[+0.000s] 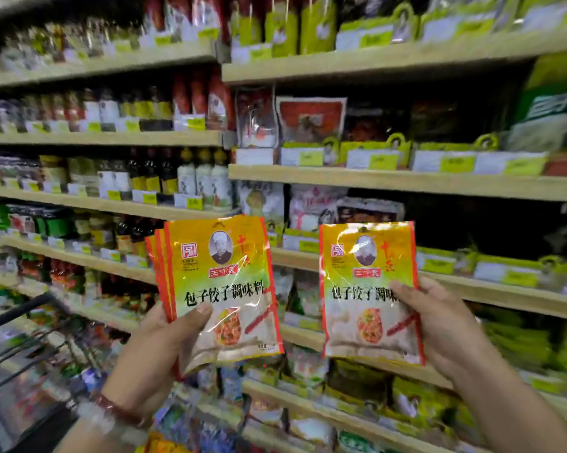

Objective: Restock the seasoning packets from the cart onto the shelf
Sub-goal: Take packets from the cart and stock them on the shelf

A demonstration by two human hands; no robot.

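Note:
My left hand [164, 341] grips a small stack of yellow-and-red seasoning packets [220, 282], thumb on the front one, held upright in front of the shelves. To the right, my right hand [439, 322] pinches a single matching seasoning packet [367, 289] by its right edge, also upright and apart from the stack. Both are held in the air before the wooden shelf [390, 183] unit on the right, which carries bagged goods behind price tags.
The black wire cart [24, 348] sits at lower left with mixed goods inside. Shelves on the left hold rows of sauce bottles [203, 181]. Green packets [520, 348] fill the lower right shelves. A dark gap [491, 227] lies on the shelf behind the single packet.

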